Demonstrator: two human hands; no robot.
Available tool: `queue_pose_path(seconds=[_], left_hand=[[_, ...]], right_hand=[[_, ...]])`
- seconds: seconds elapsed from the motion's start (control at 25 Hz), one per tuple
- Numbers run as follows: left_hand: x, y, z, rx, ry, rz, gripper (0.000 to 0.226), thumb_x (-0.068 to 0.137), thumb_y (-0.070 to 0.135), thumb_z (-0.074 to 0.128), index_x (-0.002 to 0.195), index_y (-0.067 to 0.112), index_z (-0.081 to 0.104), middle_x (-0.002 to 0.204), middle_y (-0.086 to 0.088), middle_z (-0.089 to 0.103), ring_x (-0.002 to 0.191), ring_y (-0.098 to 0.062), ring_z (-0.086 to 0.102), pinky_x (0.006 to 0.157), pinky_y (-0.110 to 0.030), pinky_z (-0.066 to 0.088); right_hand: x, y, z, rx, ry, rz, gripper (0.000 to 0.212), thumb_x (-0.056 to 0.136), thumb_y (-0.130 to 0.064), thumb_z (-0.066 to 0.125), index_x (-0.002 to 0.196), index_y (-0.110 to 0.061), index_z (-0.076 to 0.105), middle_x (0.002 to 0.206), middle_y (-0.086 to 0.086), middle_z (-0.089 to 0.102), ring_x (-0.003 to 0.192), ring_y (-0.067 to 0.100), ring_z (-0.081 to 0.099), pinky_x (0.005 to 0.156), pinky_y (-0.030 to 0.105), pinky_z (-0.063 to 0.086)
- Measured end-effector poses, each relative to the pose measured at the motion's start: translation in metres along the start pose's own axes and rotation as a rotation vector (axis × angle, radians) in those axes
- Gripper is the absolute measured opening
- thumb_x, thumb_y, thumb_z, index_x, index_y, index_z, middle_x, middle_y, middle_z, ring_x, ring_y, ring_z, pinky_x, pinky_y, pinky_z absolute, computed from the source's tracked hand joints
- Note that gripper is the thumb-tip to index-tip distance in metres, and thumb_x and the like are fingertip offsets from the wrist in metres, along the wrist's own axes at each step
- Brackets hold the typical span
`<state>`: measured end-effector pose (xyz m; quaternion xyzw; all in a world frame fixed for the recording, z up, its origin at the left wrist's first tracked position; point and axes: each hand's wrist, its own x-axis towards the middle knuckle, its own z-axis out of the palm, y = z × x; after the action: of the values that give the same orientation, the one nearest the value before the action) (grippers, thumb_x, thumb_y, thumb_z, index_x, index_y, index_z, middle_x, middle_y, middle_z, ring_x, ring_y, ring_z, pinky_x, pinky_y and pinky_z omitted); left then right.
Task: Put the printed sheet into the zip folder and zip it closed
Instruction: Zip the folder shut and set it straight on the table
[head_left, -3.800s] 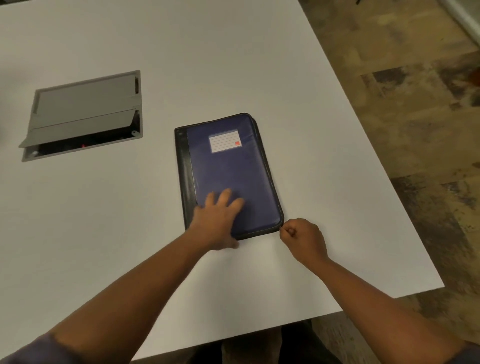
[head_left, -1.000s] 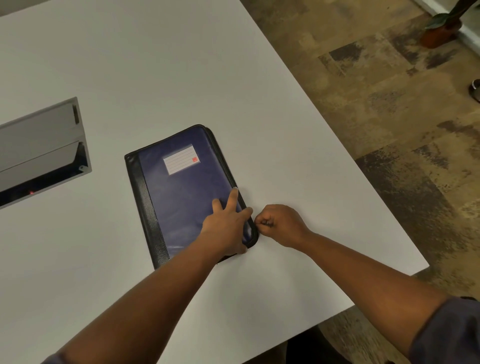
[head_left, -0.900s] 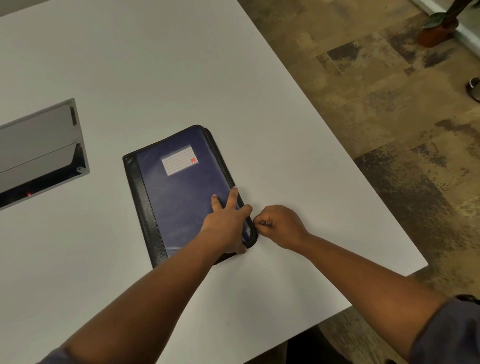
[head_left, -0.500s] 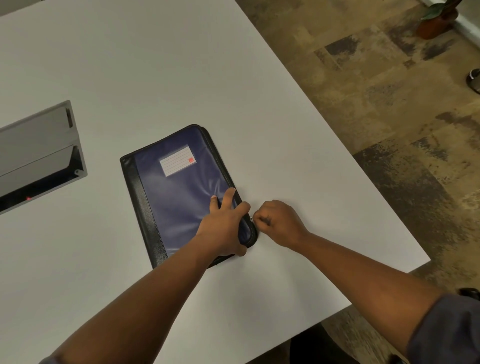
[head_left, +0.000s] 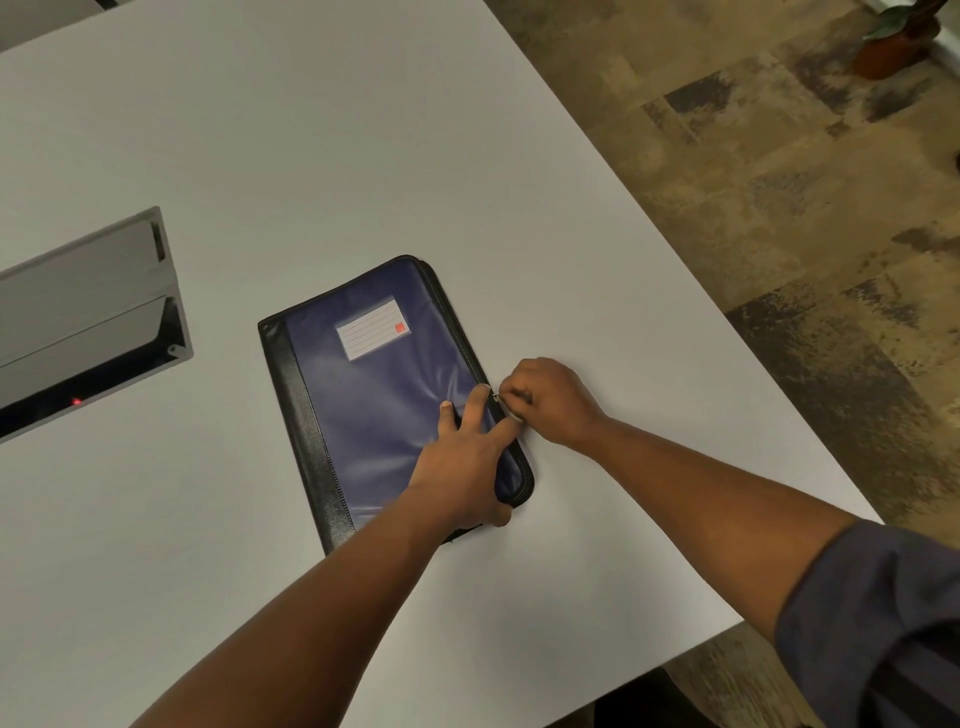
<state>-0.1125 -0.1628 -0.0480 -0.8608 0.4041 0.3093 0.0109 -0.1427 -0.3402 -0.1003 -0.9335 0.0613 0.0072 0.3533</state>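
While my left hand (head_left: 464, 464) lies flat w/ fingers spread on the lower right part of the zip folder (head_left: 384, 384), pressing the cover down, my right hand (head_left: 545, 402) sits just beside it at the folder's right edge, fingers curled tight and pinching the small metal zip pull (head_left: 497, 399). The pull is roughly midway up that right edge, betw. the left hand's fingertips and the right knuckles. Left thumb hooks round the near edge of the folder by its rounded lower right corner. Both forearms come in from the bottom of the view; a dark blue-grey sleeve (head_left: 878, 618) shows on the right arm.

The folder lies flat on the white tabletop (head_left: 260, 130), cover shut, turned a bit so its black spine strip (head_left: 306, 426) runs along the left side. It's dark blue w/ black trim, and a white lined label (head_left: 372, 327) w/ a small red mark sits near the top of the cover. Printed sheet isn't visible; can't tell from here if it's inside.

Well apart to the left, a grey hatch (head_left: 88, 312) is set into the tabletop w/ its flap tilted open, a tiny red light glowing in the dark gap. Off the right edge of the tabletop there's mottled brown floor (head_left: 779, 208), and a potted plant (head_left: 898, 36) at the top right corner.
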Motion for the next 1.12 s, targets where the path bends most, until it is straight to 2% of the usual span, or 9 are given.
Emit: queue_pose_path(seconds=[0.24, 0.4, 0.52, 0.6, 0.68, 0.84, 0.96, 1.04, 1.12], left_hand=[[0.002, -0.004, 0.0, 0.029, 0.017, 0.006, 0.1, 0.068, 0.06, 0.078, 0.149, 0.043, 0.021, 0.164, 0.008, -0.001, 0.149, -0.046, 0.01, 0.095, -0.056, 0.052], [0.024, -0.016, -0.024, -0.124, 0.211, -0.165, 0.073, 0.084, 0.064, 0.058, 0.145, 0.034, 0.032, 0.154, -0.001, 0.028, 0.138, -0.035, 0.031, 0.094, -0.052, 0.049], [0.056, -0.034, -0.048, -0.249, 0.253, -0.45, 0.088, 0.083, 0.073, 0.055, 0.152, 0.031, 0.021, 0.164, -0.007, 0.012, 0.147, -0.045, 0.012, 0.104, -0.062, 0.039], [0.073, -0.047, -0.059, -0.315, 0.177, -0.592, 0.11, 0.073, 0.082, 0.056, 0.156, 0.031, 0.008, 0.166, -0.012, -0.002, 0.148, -0.053, 0.003, 0.11, -0.068, 0.028], [0.085, -0.055, -0.062, -0.351, 0.096, -0.669, 0.128, 0.063, 0.089, 0.059, 0.158, 0.029, -0.002, 0.166, -0.018, -0.007, 0.147, -0.057, 0.002, 0.112, -0.07, 0.02], [0.095, -0.052, -0.057, -0.385, 0.069, -0.715, 0.137, 0.057, 0.083, 0.067, 0.157, 0.031, -0.01, 0.165, -0.018, -0.016, 0.145, -0.061, -0.008, 0.111, -0.073, 0.015], [0.097, -0.049, -0.057, -0.441, 0.077, -0.716, 0.137, 0.055, 0.08, 0.066, 0.156, 0.031, -0.013, 0.165, -0.017, -0.019, 0.143, -0.062, -0.015, 0.11, -0.075, 0.012], [0.097, -0.049, -0.058, -0.468, 0.08, -0.708, 0.137, 0.055, 0.079, 0.065, 0.156, 0.03, -0.013, 0.165, -0.017, -0.019, 0.143, -0.061, -0.018, 0.11, -0.075, 0.01], [0.097, -0.051, -0.059, -0.512, 0.094, -0.699, 0.135, 0.057, 0.077, 0.067, 0.157, 0.031, -0.011, 0.166, -0.015, -0.018, 0.143, -0.06, -0.019, 0.11, -0.076, 0.014]], right_hand=[[0.009, -0.002, -0.003, 0.055, -0.052, 0.058, 0.01, 0.089, -0.013, 0.065, 0.083, -0.013, 0.073, 0.085, 0.003, 0.066, 0.075, 0.019, 0.061, 0.069, 0.04, 0.054], [0.01, -0.001, -0.009, 0.119, -0.105, 0.124, 0.008, 0.088, -0.013, 0.07, 0.09, -0.015, 0.077, 0.083, -0.002, 0.066, 0.075, 0.016, 0.062, 0.071, 0.03, 0.05], [0.008, -0.002, -0.008, 0.134, -0.119, 0.152, 0.007, 0.088, -0.016, 0.071, 0.09, -0.016, 0.077, 0.086, -0.001, 0.069, 0.077, 0.016, 0.064, 0.072, 0.031, 0.052], [0.008, -0.003, -0.007, 0.147, -0.114, 0.195, 0.007, 0.087, -0.019, 0.07, 0.084, -0.021, 0.076, 0.083, -0.004, 0.067, 0.074, 0.013, 0.063, 0.071, 0.033, 0.054], [0.008, -0.004, -0.005, 0.136, -0.105, 0.212, 0.01, 0.085, -0.02, 0.068, 0.077, -0.025, 0.073, 0.077, -0.008, 0.065, 0.07, 0.01, 0.061, 0.066, 0.032, 0.053], [0.007, -0.007, -0.002, 0.12, -0.084, 0.214, 0.016, 0.084, -0.023, 0.065, 0.068, -0.027, 0.068, 0.065, -0.007, 0.063, 0.065, 0.009, 0.059, 0.057, 0.026, 0.046], [0.007, -0.008, 0.0, 0.078, -0.08, 0.176, 0.025, 0.085, -0.025, 0.061, 0.06, -0.026, 0.058, 0.056, -0.006, 0.053, 0.06, 0.014, 0.054, 0.052, 0.028, 0.042], [0.005, -0.007, 0.001, 0.063, -0.057, 0.137, 0.026, 0.084, -0.022, 0.059, 0.059, -0.021, 0.054, 0.056, -0.004, 0.05, 0.06, 0.016, 0.051, 0.052, 0.03, 0.042], [0.005, -0.005, 0.001, 0.057, -0.027, 0.107, 0.022, 0.084, -0.019, 0.061, 0.063, -0.021, 0.061, 0.063, -0.007, 0.054, 0.064, 0.013, 0.051, 0.056, 0.032, 0.045]])
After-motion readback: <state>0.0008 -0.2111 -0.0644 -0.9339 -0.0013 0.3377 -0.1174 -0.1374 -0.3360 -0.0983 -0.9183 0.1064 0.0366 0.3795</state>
